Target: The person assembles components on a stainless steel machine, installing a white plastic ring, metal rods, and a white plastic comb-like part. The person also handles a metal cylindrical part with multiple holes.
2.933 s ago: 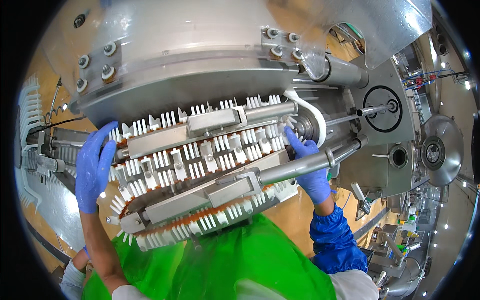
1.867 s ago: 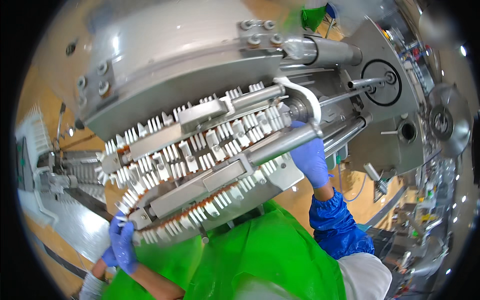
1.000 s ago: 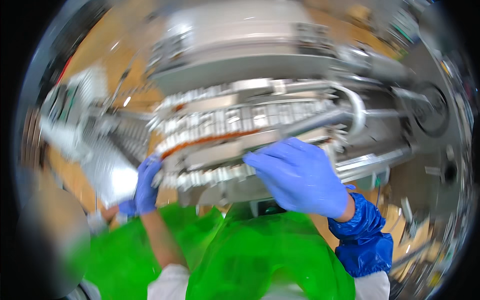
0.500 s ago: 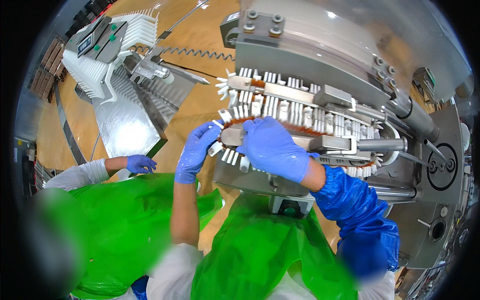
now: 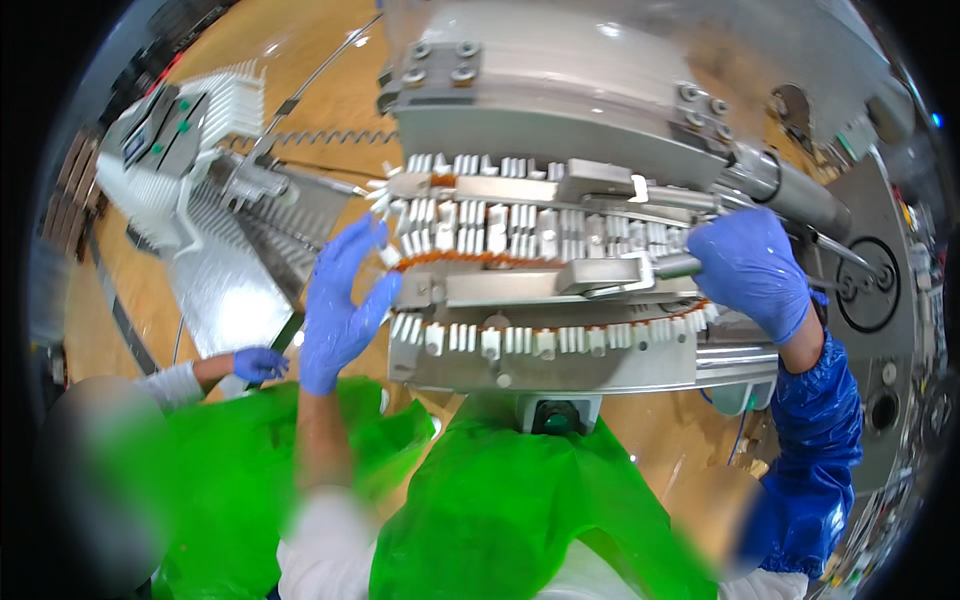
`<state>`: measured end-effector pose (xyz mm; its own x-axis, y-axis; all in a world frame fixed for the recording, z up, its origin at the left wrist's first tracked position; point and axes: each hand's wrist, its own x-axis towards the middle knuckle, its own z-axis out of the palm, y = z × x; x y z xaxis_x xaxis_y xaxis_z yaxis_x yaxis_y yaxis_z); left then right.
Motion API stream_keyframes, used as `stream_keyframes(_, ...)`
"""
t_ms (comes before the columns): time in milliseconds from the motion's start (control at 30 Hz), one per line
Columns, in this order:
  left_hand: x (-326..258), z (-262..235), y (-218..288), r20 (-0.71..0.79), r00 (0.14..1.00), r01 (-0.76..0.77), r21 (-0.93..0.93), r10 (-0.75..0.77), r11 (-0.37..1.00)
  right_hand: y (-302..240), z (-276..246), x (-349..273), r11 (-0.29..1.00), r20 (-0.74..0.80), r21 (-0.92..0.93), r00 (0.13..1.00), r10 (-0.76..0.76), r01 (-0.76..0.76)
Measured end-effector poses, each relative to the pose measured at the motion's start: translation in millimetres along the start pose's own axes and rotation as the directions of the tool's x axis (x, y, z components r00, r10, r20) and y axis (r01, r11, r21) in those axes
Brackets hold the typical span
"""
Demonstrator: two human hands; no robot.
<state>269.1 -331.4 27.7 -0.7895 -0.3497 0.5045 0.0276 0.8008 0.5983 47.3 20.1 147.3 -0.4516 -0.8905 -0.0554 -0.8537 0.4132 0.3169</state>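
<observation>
Both my hands wear blue-violet gloves. My left hand (image 5: pixel 345 290) is open, thumb and fingers apart, at the left end of a conveyor chain (image 5: pixel 545 235) with white plastic teeth and an orange-brown edge. Its thumb is close to the left tip of the near metal guide bar (image 5: pixel 505 288); I cannot tell whether it touches. Around the metal rod (image 5: pixel 678 266) at that bar's right end, my right hand (image 5: pixel 752 268) is closed. A toothed lower run (image 5: pixel 545 340) of chain curves beneath the bar. Behind lies a second metal guide bar (image 5: pixel 505 190).
A clear guard (image 5: pixel 560 50) arches over the machine's far side. At the left stands a sloping metal chute (image 5: pixel 225 300) with white fins (image 5: pixel 235 100). A co-worker's gloved hand (image 5: pixel 260 364) and green apron (image 5: pixel 240 470) are at the lower left. A bolted machine panel (image 5: pixel 865 310) is at right.
My right hand has left the near bar's left end and closed on the rod at its right. My left hand has opened. The view has shifted, and the lower chain run shows more fully.
</observation>
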Motion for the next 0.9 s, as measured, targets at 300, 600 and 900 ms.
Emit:
stream_keyframes(300,52.7,13.8,-6.9,0.598,0.55,-0.622,-0.173,0.583,0.764,-14.7,-9.5,9.6,0.99,-0.056,-0.037,0.99,0.132,-0.134)
stream_keyframes(600,40.2,6.7,-28.2,0.64,0.56,-0.591,-0.138,0.527,0.795,-20.6,-9.3,9.0,0.968,0.024,-0.062,0.97,0.243,-0.241)
stream_keyframes(900,2.6,-12.2,-83.4,0.518,0.809,0.554,-0.513,-0.279,0.656,-20.0,20.5,9.1,0.936,0.182,0.092,0.93,0.32,-0.34)
